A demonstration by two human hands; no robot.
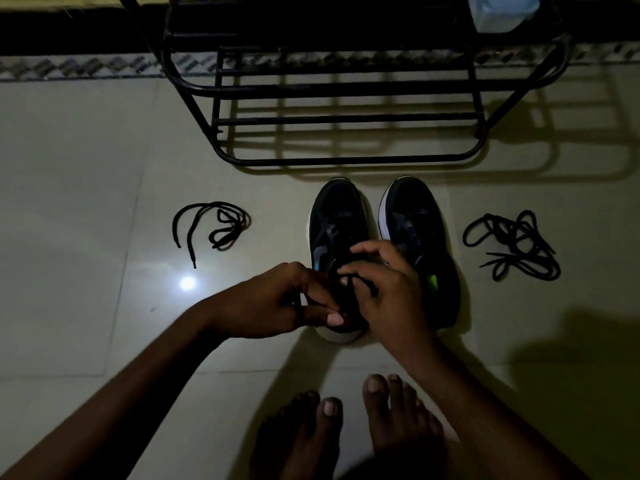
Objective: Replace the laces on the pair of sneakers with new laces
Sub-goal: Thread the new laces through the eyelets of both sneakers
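- Two shoes sat side by side near the rack (346, 161): left sneaker (334, 216), right sneaker (415, 216).
- Left hand (277, 301) and right hand (389, 292) both pinched a black lace (367, 285) over the left sneaker.
- One loose lace (211, 226) lay far left, a tangled bunch (516, 247) right.

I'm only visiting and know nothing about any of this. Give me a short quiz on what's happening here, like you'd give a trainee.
1. True or false: the left hand and the right hand both pinch a lace over the left sneaker.
2. What stands beyond the sneakers? A: a black metal rack; B: a wooden chair; C: a bucket.
3. Fill in: one loose lace lies left of the sneakers; a tangle of laces lies to their ___.

Key: 1 true; 2 A; 3 right.
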